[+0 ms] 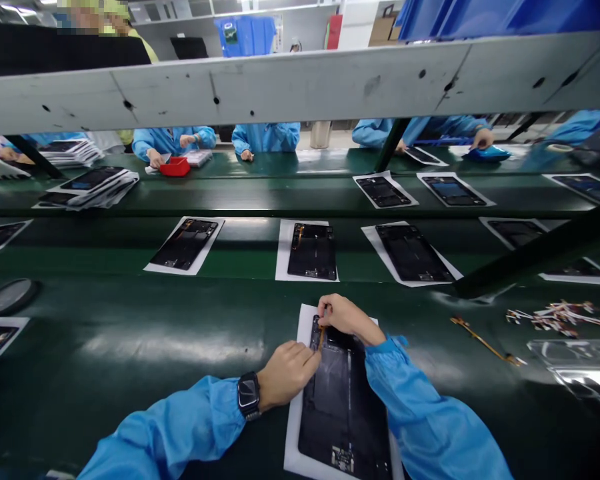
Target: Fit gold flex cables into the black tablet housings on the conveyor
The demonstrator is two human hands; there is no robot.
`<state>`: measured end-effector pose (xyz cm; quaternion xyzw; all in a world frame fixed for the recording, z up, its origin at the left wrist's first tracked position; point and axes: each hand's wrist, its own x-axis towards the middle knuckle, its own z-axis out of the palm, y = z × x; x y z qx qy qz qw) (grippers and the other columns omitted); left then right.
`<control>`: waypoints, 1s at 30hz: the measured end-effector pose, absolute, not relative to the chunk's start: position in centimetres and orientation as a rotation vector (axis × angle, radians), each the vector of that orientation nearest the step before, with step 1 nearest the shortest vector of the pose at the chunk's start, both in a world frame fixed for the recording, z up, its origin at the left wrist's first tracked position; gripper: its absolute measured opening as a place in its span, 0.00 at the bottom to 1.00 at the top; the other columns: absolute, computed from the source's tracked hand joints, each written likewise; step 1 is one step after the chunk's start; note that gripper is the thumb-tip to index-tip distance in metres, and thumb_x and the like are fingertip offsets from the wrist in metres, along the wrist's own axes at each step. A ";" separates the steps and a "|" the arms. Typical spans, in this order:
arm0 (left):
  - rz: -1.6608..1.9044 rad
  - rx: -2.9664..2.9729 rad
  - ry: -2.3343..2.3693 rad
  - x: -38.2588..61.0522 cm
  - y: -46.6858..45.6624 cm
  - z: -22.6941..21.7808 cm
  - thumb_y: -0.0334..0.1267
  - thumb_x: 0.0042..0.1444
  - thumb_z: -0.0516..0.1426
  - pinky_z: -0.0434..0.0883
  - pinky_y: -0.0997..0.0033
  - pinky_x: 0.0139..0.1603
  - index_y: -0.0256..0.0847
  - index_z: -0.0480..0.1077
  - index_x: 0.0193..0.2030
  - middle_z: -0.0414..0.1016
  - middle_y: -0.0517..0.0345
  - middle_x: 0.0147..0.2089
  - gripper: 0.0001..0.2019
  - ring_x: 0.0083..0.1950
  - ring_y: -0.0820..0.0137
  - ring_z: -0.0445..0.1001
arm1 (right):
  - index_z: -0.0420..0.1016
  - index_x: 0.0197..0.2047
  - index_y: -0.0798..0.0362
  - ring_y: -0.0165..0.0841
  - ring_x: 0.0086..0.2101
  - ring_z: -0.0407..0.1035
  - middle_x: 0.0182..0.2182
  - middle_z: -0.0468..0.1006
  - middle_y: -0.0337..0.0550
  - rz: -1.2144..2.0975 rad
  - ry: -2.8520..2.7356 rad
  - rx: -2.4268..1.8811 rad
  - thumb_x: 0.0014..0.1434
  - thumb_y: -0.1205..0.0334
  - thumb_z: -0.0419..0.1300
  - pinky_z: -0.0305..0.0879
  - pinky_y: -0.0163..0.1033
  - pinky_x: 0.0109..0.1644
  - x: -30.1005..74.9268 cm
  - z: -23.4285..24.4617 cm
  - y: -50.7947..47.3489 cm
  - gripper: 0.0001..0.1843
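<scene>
From my distant seat I am looking for writing first: the fine white marks near the lower edge of the black panel [340, 407] are showing too small for me to read, and so is the small card [231, 33] on the blue bin [260, 39] at the back. The watch [249, 393] on my left wrist is showing a dark face.

The panel is lying at an angle on a white sheet [293, 427] on the green bench [180, 333], directly beneath and between my hands. An orange strip [321, 338] is running along the panel's upper left part. My right hand [347, 317] is coming over the panel's top edge, thumb and forefinger closing in a narrow pinch on the strip's far end. My left hand [289, 373] is lying across the panel's left edge, its curled fingertips meeting the strip's near end; whether they are gripping or only pressing, I cannot tell.

To the right, a loose strip [485, 340] is lying alone, with a heap of strips [563, 317] beyond it and a clear plastic tray [580, 363] sitting just nearer. Ahead, a similar panel [311, 250] is resting on its own sheet, other panels flanking it, while co-workers in blue sleeves are sitting across the way.
</scene>
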<state>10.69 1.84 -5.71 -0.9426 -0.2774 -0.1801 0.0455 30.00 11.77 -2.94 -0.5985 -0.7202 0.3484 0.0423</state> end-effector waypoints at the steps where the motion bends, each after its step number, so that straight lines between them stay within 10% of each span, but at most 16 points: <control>1: -0.537 -2.892 -0.833 10.6 1.9 -5.7 0.28 0.68 0.46 0.68 0.67 0.33 0.32 0.65 0.48 0.71 0.55 0.33 0.09 0.33 0.69 0.72 | 0.74 0.29 0.51 0.27 0.26 0.66 0.23 0.72 0.33 1.066 -2.225 -1.868 0.46 0.65 0.69 0.53 0.32 0.28 30.0 -2.9 12.2 0.07; 14: -0.582 -2.984 -0.795 9.9 2.0 -5.9 0.29 0.69 0.46 0.72 0.66 0.43 0.30 0.66 0.52 0.77 0.49 0.44 0.11 0.45 0.68 0.76 | 0.67 0.45 0.50 0.39 0.38 0.72 0.41 0.75 0.44 0.659 -2.504 -1.929 0.54 0.57 0.67 0.54 0.38 0.35 29.8 -1.5 9.5 0.18; 30: -0.596 -2.961 -0.740 10.7 1.1 -7.0 0.29 0.68 0.47 0.73 0.67 0.44 0.32 0.71 0.46 0.76 0.46 0.51 0.12 0.51 0.65 0.74 | 0.65 0.43 0.49 0.34 0.35 0.71 0.39 0.72 0.38 0.484 -2.359 -1.790 0.59 0.55 0.64 0.56 0.37 0.34 31.8 -4.0 7.9 0.13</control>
